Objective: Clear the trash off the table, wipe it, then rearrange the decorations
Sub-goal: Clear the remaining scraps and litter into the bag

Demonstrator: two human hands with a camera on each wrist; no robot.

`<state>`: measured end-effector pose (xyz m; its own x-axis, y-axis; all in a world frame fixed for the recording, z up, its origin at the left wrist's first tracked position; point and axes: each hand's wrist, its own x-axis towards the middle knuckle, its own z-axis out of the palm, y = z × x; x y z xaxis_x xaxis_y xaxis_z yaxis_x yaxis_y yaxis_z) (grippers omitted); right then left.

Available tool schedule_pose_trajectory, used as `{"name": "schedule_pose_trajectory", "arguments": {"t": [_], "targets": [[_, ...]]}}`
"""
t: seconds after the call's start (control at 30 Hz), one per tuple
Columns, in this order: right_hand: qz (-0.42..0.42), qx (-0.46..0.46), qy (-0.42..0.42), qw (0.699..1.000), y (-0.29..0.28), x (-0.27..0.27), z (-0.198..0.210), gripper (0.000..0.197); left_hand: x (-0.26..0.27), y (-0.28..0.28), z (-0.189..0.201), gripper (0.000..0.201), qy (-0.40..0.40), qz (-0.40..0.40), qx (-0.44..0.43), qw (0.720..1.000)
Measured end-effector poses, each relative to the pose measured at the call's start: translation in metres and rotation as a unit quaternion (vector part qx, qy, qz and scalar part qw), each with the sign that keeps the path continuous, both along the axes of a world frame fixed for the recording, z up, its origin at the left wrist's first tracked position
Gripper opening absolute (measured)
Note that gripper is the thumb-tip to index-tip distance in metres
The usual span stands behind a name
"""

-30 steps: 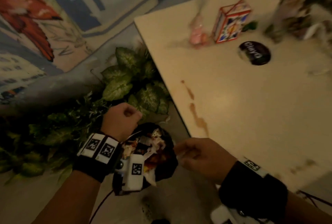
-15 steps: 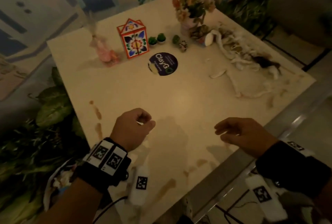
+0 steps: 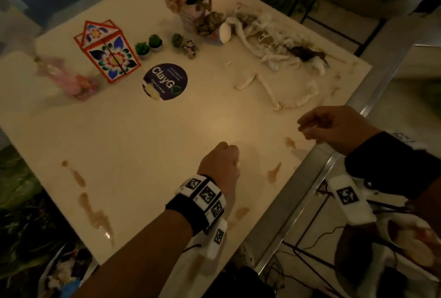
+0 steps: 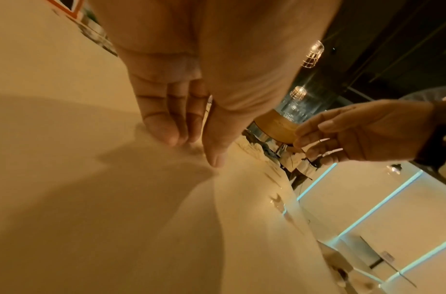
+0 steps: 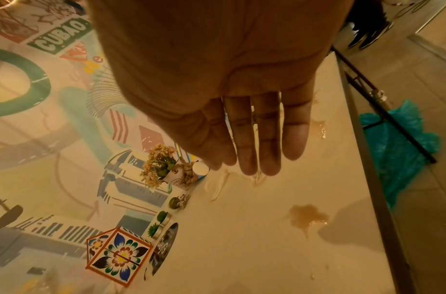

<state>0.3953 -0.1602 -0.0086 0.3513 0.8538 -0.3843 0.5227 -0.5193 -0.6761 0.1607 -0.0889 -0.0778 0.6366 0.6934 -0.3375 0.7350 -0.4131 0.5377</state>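
Tissue strip (image 3: pixel 267 90) lies flat, pointing toward near table (image 3: pixel 143 149) edge.

White desk (image 3: pixel 191 130). Painted box (image 3: pixel 107 55) at 10 o'clock, round dark sticker (image 3: pixel 165 81) beside it. Flower pot (image 3: pixel 188 11) at 12. Torn tissue (image 3: pixel 274 44) at 2. Brown spills (image 3: pixel 95 214) at 7.

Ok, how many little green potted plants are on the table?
3. The first plant stands right of the painted house box, the second plant just beside it, the third plant further right, toward the flower vase. Flowers may hide others.
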Motion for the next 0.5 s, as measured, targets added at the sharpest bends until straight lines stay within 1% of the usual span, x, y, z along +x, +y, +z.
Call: {"name": "schedule_pose_trajectory", "arguments": {"t": [0.1, 0.23, 0.4, 0.47, 0.5], "targets": [[-0.002, 0.002, 0.001, 1.0, 0.0, 0.003, -0.002, 0.018, 0.0, 0.004, -0.003, 0.005, -0.004, -0.022, 0.018, 1.0], [-0.008, 0.007, -0.011, 1.0, 0.011, 0.01, -0.005, 0.018, 0.003, 0.008, -0.006, 0.01, 0.005, -0.066, 0.04, 0.997], [0.033, -0.017, -0.095, 0.995, 0.046, 0.036, -0.02, 0.022, 0.006, 0.01, -0.013, 0.007, 0.036, -0.061, 0.011, 0.997], [0.058, -0.034, -0.136, 0.988, 0.065, 0.049, -0.03, 0.028, 0.012, 0.013, -0.014, 0.006, 0.039, -0.05, 0.001, 0.998], [0.081, -0.046, -0.16, 0.983, 0.075, 0.055, -0.034, 0.033, 0.018, 0.017, -0.013, 0.005, 0.025, -0.031, 0.002, 0.999]]}}
